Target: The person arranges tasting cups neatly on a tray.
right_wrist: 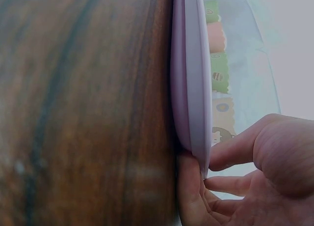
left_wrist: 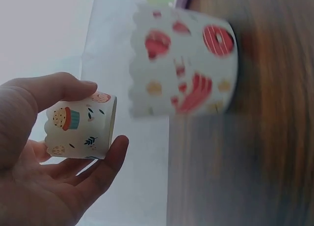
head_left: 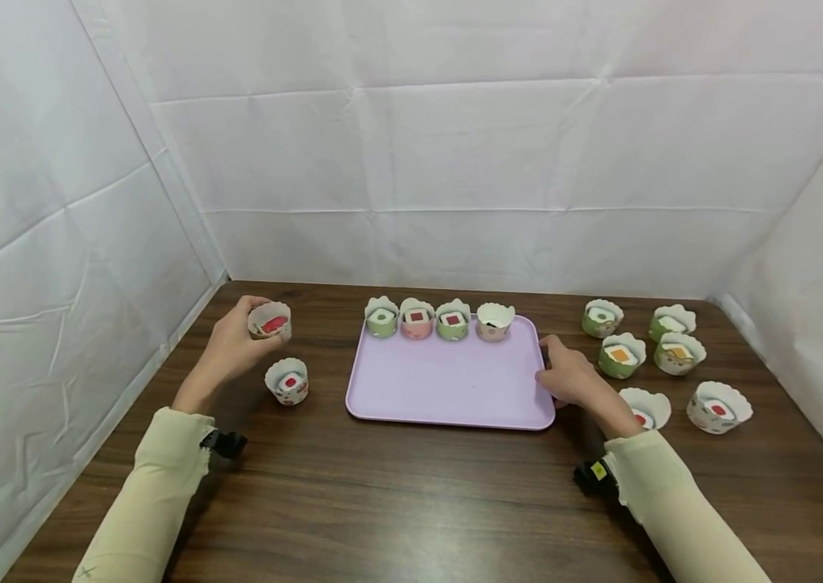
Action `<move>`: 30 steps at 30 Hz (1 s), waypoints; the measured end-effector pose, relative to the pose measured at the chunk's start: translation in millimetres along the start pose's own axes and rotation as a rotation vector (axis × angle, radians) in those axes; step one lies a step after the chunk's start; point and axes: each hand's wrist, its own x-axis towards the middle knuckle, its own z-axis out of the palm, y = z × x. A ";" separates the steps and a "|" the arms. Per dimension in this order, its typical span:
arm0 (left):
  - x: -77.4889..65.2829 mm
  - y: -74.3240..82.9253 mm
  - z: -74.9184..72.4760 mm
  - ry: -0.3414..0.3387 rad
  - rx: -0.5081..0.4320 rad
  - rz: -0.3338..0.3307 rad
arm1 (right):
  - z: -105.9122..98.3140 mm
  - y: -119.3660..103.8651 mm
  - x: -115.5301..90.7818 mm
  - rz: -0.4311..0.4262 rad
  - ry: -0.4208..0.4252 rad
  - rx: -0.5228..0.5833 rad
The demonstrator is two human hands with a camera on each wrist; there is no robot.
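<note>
At the left back of the table my left hand (head_left: 233, 340) grips a white paper cupcake cup (left_wrist: 78, 123) with a muffin print, thumb on one side and fingers on the other. A red piece shows inside it in the head view. Just in front stands another cup (head_left: 287, 382) with red prints and a red-and-white piece within. My right hand (head_left: 570, 374) pinches the right edge of a lilac tray (head_left: 448, 389), with the thumb over the rim and fingertips under it in the right wrist view. Along the tray's back edge stand a green cup (head_left: 382, 324), a pink cup (head_left: 417, 327), another green cup (head_left: 453, 330) and a beige cup (head_left: 494, 332).
Right of the tray stand several more cups, among them a green cup (head_left: 619, 368) with an orange-and-white piece and a white cup (head_left: 718, 419) near the right edge. One cup (head_left: 655, 402) sits beside the right forearm. White sheeting (head_left: 455, 162) hangs behind the brown table (head_left: 397, 502).
</note>
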 end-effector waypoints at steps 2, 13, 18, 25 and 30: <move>2.6 5.8 4.8 -0.012 -0.014 0.015 | 0.1 0.8 0.0 -0.001 -0.001 -0.001; 17.2 44.3 38.4 -0.072 -0.081 0.083 | -1.9 1.2 -1.7 -0.006 0.003 0.002; 20.7 58.6 56.1 -0.115 -0.077 0.112 | -0.2 1.1 -0.7 0.002 0.001 0.005; 27.4 73.3 77.1 -0.158 -0.069 0.130 | -0.3 0.1 -0.9 -0.003 0.007 0.002; 30.7 77.5 91.5 -0.197 -0.060 0.139 | -1.3 0.4 -1.4 -0.007 0.009 0.003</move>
